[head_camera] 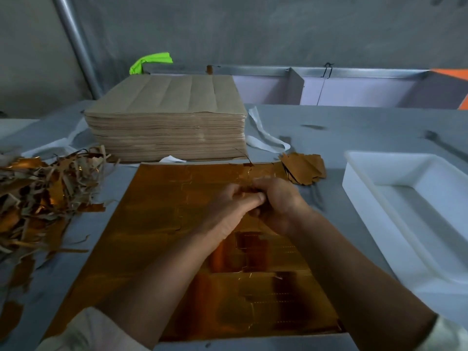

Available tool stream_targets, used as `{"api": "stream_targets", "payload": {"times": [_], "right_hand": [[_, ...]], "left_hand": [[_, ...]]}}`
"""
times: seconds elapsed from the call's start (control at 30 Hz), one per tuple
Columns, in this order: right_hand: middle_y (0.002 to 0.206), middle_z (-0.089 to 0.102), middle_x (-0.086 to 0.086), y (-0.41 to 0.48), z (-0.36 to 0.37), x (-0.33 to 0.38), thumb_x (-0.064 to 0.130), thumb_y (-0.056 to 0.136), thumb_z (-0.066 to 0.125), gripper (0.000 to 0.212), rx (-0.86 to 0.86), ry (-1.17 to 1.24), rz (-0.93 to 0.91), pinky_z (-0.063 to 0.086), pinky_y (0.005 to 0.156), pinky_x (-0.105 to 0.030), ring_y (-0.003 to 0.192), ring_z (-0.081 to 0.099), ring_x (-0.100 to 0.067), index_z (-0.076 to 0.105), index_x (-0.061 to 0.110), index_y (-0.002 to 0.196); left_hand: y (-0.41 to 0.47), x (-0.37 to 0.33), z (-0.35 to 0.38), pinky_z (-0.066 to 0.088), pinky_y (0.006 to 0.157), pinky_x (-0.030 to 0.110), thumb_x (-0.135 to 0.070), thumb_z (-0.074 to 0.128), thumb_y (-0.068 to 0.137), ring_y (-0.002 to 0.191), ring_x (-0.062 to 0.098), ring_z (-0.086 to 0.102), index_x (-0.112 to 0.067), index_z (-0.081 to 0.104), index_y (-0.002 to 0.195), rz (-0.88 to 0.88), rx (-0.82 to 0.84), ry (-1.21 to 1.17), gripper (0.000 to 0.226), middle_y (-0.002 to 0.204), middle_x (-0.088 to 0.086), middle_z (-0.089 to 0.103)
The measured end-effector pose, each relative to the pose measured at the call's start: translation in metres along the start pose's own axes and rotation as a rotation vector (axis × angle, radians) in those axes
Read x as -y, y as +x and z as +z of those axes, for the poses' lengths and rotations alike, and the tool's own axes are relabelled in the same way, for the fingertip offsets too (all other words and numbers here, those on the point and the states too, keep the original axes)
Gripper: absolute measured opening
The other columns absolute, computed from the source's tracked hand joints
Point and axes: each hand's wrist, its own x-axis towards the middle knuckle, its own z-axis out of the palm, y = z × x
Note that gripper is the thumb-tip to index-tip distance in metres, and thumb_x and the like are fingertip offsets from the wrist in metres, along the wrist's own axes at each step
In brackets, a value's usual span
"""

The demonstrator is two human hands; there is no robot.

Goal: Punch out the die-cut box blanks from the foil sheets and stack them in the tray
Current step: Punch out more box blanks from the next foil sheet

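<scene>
Left hand and right hand meeting over gold foil sheet, curled fingers of both pinching foil piece, white tray right, scrap pile left

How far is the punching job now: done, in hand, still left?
Done: a scrap pile lies left, and a few punched blanks lie beyond the gold foil sheet. In hand: the left hand and right hand pinch at its far part. Left: the white tray shows no blanks; a stack waits.
</scene>
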Motion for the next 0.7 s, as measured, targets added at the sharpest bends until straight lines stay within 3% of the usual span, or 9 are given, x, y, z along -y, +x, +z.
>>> {"api": "stream_targets", "payload": {"times": [0.1, 0.17, 0.23, 0.33, 0.4, 0.5, 0.63, 0.7], "right_hand": [[0.080, 0.062, -0.012, 0.004, 0.010, 0.004, 0.011, 0.096, 0.050, 0.015, -0.023, 0.048, -0.007, 0.049, 0.059, -0.033, 0.069, 0.060, -0.023, 0.063, 0.003, 0.094], [0.072, 0.066, -0.008, 0.007, 0.018, 0.007, 0.011, 0.096, 0.052, 0.016, -0.030, 0.100, 0.018, 0.054, 0.059, -0.032, 0.062, 0.065, -0.020, 0.065, 0.002, 0.100], [0.070, 0.066, -0.006, 0.009, 0.028, 0.010, 0.012, 0.096, 0.054, 0.018, -0.025, 0.097, 0.029, 0.055, 0.058, -0.030, 0.059, 0.065, -0.017, 0.067, 0.002, 0.102], [0.084, 0.065, -0.011, 0.012, 0.046, 0.012, 0.014, 0.096, 0.053, 0.022, 0.012, 0.071, 0.025, 0.056, 0.072, -0.034, 0.076, 0.064, -0.023, 0.065, -0.001, 0.108], [0.092, 0.064, -0.015, 0.015, 0.057, 0.012, 0.015, 0.096, 0.053, 0.023, 0.031, 0.047, 0.026, 0.055, 0.084, -0.041, 0.088, 0.063, -0.028, 0.066, 0.000, 0.106], [0.095, 0.061, -0.016, 0.018, 0.074, 0.009, 0.019, 0.097, 0.051, 0.022, 0.088, -0.025, 0.017, 0.051, 0.083, -0.046, 0.092, 0.059, -0.031, 0.064, 0.003, 0.104], [0.098, 0.066, -0.009, 0.021, 0.089, 0.004, 0.029, 0.097, 0.053, 0.025, 0.122, -0.140, 0.006, 0.052, 0.077, -0.038, 0.093, 0.062, -0.024, 0.064, 0.010, 0.108], [0.108, 0.067, -0.003, 0.023, 0.090, 0.004, 0.041, 0.095, 0.055, 0.029, 0.117, -0.251, 0.010, 0.051, 0.084, -0.036, 0.101, 0.062, -0.022, 0.064, 0.019, 0.111]], "left_hand": [[0.003, -0.002, -0.003, 0.041, 0.068, 0.023, -0.049, 0.073, 0.081, 0.091, 0.003, 0.061, -0.033, 0.060, 0.099, -0.021, -0.045, 0.022, 0.027, 0.098, -0.009, 0.068], [0.005, -0.003, -0.007, 0.045, 0.068, 0.024, -0.039, 0.075, 0.081, 0.087, 0.005, 0.063, -0.032, 0.062, 0.094, 0.002, -0.056, 0.082, 0.019, 0.091, -0.008, 0.070], [0.006, -0.002, -0.013, 0.047, 0.069, 0.023, -0.032, 0.074, 0.083, 0.086, 0.005, 0.064, -0.032, 0.064, 0.100, 0.038, -0.080, 0.134, 0.020, 0.090, -0.010, 0.070], [0.010, -0.001, -0.025, 0.054, 0.078, 0.030, -0.025, 0.070, 0.087, 0.088, 0.009, 0.066, -0.031, 0.067, 0.107, 0.084, -0.163, 0.231, 0.021, 0.094, -0.009, 0.071], [0.013, 0.001, -0.035, 0.054, 0.073, 0.030, -0.023, 0.068, 0.088, 0.082, 0.010, 0.067, -0.032, 0.067, 0.088, 0.086, -0.219, 0.262, 0.009, 0.085, -0.010, 0.070], [0.015, 0.007, -0.049, 0.051, 0.055, 0.021, -0.017, 0.064, 0.091, 0.062, 0.005, 0.065, -0.031, 0.062, 0.065, 0.097, -0.316, 0.288, 0.029, 0.063, -0.012, 0.065], [0.017, 0.014, -0.067, 0.052, 0.055, 0.021, -0.020, 0.062, 0.095, 0.065, 0.010, 0.068, -0.027, 0.070, 0.076, 0.050, -0.358, 0.222, 0.022, 0.075, -0.005, 0.072], [0.020, 0.017, -0.087, 0.044, 0.055, 0.015, -0.028, 0.061, 0.097, 0.065, 0.011, 0.062, -0.021, 0.073, 0.086, 0.026, -0.419, 0.253, 0.018, 0.074, -0.003, 0.067]]}}
